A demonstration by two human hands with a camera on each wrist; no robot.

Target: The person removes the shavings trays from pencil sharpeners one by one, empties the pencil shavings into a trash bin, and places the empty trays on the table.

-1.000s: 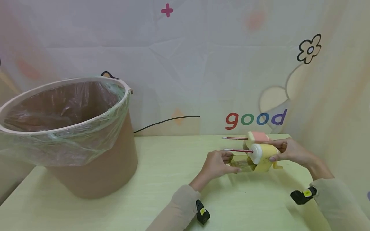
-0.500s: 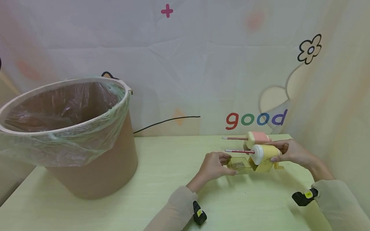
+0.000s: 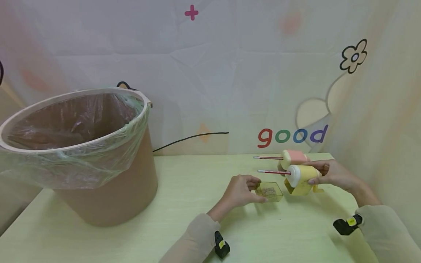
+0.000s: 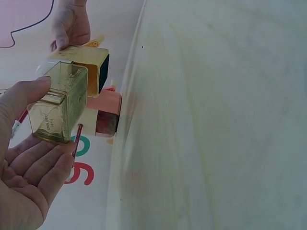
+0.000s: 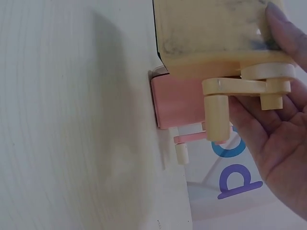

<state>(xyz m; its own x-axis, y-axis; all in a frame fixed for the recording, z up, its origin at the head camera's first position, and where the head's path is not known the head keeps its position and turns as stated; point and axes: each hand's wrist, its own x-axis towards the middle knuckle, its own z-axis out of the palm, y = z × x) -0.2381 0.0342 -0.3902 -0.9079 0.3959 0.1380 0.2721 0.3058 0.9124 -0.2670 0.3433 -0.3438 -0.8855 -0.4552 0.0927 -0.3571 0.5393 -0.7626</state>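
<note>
1. Head view: the left hand [image 3: 241, 191] pinches the clear yellow tray [image 3: 274, 199], a narrow grip at its outer end; shavings [image 3: 269, 191] lie inside. Keep this tray level, since loose bits would likely spill over the rim.
2. Head view: the right hand [image 3: 335, 175] holds the yellow sharpener [image 3: 306, 175]. The tray sits apart from it, at its 8 o'clock. Steady the body so that the pencil [image 3: 273, 171] in its front doesn't get knocked.
3. Head view: the lined bin [image 3: 112, 204] stands well apart, between the tray's 9 and 10 o'clock; the pink sharpener [image 3: 297, 156] is close behind the yellow one, so mind it.
4. Left wrist view: the thumb [image 4: 29, 93] presses one side, with fingers [image 4: 53, 163] supporting the opposite side. Firm but light pressure should suit this thin-looking plastic.
5. Right wrist view: the crank [image 5: 217, 115] hangs at the yellow body's 6 o'clock. Best not to lean on it; whether fingers touch it, I can't tell.
</note>
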